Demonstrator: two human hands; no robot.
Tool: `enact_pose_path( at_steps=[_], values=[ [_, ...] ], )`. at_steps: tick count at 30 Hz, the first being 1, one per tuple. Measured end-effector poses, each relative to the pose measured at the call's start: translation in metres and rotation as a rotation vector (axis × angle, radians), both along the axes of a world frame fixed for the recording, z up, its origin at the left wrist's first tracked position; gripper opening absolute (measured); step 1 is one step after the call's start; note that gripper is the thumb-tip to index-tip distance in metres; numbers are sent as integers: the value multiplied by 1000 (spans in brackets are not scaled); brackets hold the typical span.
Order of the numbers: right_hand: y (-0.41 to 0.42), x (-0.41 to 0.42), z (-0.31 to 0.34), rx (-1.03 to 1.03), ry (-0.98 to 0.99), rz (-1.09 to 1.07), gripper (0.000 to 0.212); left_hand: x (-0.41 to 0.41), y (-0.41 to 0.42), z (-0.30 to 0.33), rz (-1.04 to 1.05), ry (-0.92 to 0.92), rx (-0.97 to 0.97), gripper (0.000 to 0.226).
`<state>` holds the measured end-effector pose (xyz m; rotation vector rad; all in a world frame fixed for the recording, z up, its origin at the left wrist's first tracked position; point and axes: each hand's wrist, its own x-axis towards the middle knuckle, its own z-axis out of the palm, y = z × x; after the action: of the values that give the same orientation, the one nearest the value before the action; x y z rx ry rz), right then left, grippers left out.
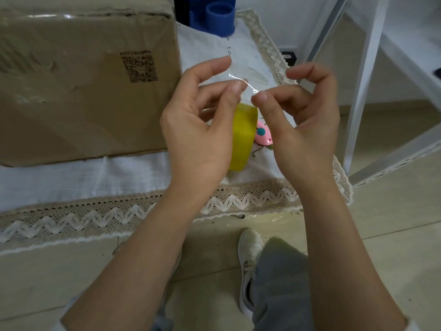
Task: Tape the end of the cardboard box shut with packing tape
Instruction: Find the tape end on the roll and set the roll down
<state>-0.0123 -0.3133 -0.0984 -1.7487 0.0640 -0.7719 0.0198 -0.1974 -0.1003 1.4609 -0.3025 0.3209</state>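
Observation:
A large brown cardboard box [78, 77] with a printed QR code stands on the table at the left, its top glossy with tape. Right of it, both hands are raised over the table's corner. My left hand [202, 120] and my right hand [300, 115] each pinch a side of a clear strip of packing tape [241, 80] stretched between thumbs and fingers. A yellow tape roll [241, 137] hangs below the strip, partly hidden behind my left hand.
A white tablecloth with a lace zigzag border [119, 211] covers the table. A small pink cutter with a teal dot [262, 134] lies by the roll. Blue plastic containers [219, 17] stand behind. White metal shelf legs [362, 91] rise on the right. My shoe [249, 266] rests on the tiled floor.

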Motion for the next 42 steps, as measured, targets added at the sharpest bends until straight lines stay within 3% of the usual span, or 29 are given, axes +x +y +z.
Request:
enact_pose_path(
  at_steps=[5,10,24,32,42],
  values=[
    [-3,2,-5,-77,-47,15,15,2,2,-2,-10,-7,31,24],
    [-2,1,-5,-182,-57,31,19,1,4,-4,-18,-46,53,22],
    [-7,-1,-5,-222,-40,32,35,-2,5,2,25,-46,99,11],
    [-8,-2,-4,-276,-75,59,24,-3,6,4,86,-48,130,11],
    [-13,-1,-8,-324,-86,-18,25,-4,3,2,115,-110,177,10]
  ],
)
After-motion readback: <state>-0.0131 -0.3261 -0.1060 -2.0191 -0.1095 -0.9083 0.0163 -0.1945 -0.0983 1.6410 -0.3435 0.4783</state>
